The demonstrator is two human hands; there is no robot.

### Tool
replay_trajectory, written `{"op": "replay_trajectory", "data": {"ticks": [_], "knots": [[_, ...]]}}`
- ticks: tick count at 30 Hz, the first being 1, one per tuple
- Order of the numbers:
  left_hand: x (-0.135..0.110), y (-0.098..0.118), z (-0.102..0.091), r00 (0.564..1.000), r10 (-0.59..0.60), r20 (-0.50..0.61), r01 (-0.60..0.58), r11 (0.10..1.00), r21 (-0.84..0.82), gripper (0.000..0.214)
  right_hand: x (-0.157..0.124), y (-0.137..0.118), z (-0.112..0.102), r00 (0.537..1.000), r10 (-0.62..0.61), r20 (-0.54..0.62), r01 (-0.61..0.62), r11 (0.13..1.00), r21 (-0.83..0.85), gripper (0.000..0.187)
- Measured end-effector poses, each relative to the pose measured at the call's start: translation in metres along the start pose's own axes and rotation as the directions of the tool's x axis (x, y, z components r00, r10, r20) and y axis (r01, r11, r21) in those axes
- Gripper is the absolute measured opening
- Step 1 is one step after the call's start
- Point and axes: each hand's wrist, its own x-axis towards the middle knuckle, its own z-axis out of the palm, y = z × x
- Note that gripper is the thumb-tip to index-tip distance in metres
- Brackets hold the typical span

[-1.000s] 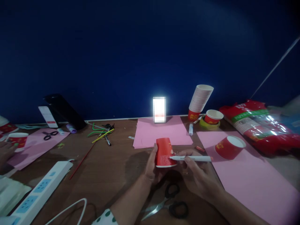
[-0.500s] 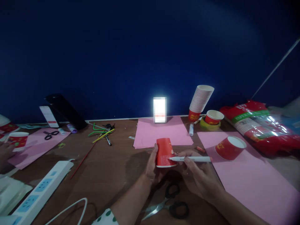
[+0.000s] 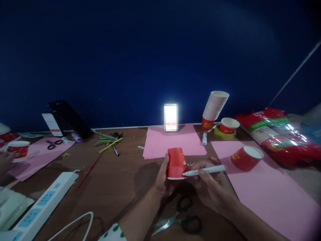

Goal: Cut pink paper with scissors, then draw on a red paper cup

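My left hand is closed around the left side of a red paper cup, which it holds upside down with its white rim toward me. Between the fingers of my right hand is a white marker pen, its tip at the cup's lower right side near the rim. Faint marks show on the red surface there. Below both hands, black-handled scissors lie on the brown table. Some right fingers are hidden behind the pen and cup.
Pink paper lies behind the cup, and another pink sheet holds a tilted red cup. A leaning cup stack stands at the back. A power strip lies left. Another person's hand is at far left.
The marker's tip has shifted slightly right and down along the cup, and its back end has tipped up a little. My left hand and the cup have barely moved.
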Motion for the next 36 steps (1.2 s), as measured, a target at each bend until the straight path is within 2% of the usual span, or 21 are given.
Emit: {"op": "replay_trajectory", "data": {"ticks": [7, 11, 15, 20, 27, 34, 36], "knots": [[0.0013, 0.0000, -0.0019, 1.000, -0.009, -0.016, 0.010, 1.000, 0.010, 0.055, -0.0006, -0.0006, -0.0024, 0.999, -0.017, -0.032, 0.015, 0.998, -0.062, 0.019], [0.0010, 0.0002, -0.0005, 1.000, -0.012, -0.018, 0.012, 1.000, -0.003, 0.054, -0.0004, 0.0014, -0.0041, 1.000, 0.020, 0.022, -0.020, 1.000, 0.002, 0.019], [0.0004, 0.0002, 0.0007, 1.000, -0.005, -0.009, 0.005, 1.000, -0.005, 0.052, -0.0012, -0.0002, -0.0013, 1.000, 0.019, -0.002, -0.019, 1.000, 0.021, 0.017], [-0.0007, 0.0000, 0.0002, 1.000, -0.010, -0.007, 0.010, 1.000, 0.009, 0.056, -0.0019, -0.0032, 0.0011, 0.999, 0.029, 0.044, -0.030, 0.999, 0.029, 0.018], [0.0019, 0.0002, -0.0040, 0.999, -0.017, -0.048, 0.018, 1.000, 0.008, 0.056, 0.0015, 0.0002, -0.0049, 0.999, -0.042, -0.034, 0.040, 0.997, -0.065, 0.019], [-0.0002, 0.0002, 0.0013, 1.000, -0.009, -0.028, 0.009, 1.000, -0.004, 0.054, -0.0004, 0.0025, -0.0040, 0.999, 0.029, 0.024, -0.030, 0.999, 0.033, 0.019], [-0.0006, 0.0003, 0.0016, 1.000, -0.014, -0.028, 0.013, 1.000, -0.014, 0.054, -0.0004, 0.0026, -0.0047, 0.999, 0.038, 0.021, -0.039, 0.999, 0.006, 0.019]]}}
